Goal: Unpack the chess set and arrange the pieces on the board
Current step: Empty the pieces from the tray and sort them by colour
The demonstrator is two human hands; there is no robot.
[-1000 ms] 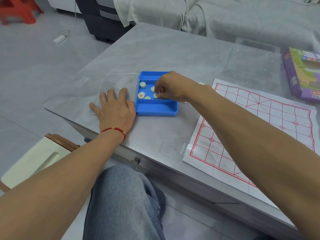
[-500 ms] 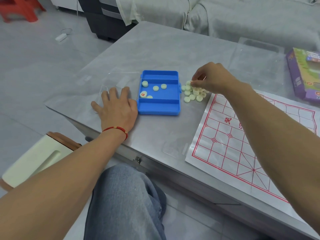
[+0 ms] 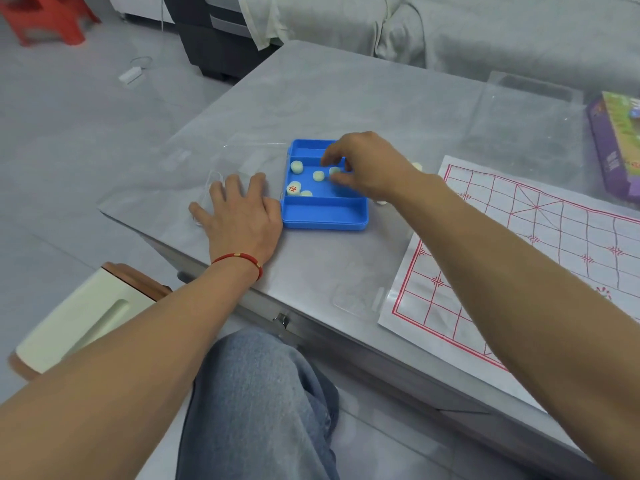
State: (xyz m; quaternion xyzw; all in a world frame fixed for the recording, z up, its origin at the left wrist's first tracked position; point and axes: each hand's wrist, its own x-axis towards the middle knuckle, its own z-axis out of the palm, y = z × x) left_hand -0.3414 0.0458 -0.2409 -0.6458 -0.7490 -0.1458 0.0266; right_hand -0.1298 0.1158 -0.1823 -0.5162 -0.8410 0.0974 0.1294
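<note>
A blue tray (image 3: 325, 221) lies on the grey table and holds several pale round chess pieces (image 3: 296, 167), one showing a red character (image 3: 293, 188). My right hand (image 3: 367, 168) hovers over the tray's middle compartment, its fingers curled round one pale piece (image 3: 334, 171). My left hand (image 3: 239, 216) rests flat on the clear lid (image 3: 221, 161) just left of the tray. The paper board (image 3: 554, 244) with red lines lies to the right. Behind my right wrist, bits of a pile of pieces (image 3: 417, 166) show on the table.
A purple game box (image 3: 616, 140) and a clear plastic cover (image 3: 530, 109) sit at the back right. A small clear plastic flap (image 3: 360, 299) lies near the front edge. A cream stool (image 3: 79, 323) stands on the floor at the left, my knee below.
My right hand carried a piece from the tray to the pile at the right, then came back over the tray and closed round another piece. My left hand stayed put.
</note>
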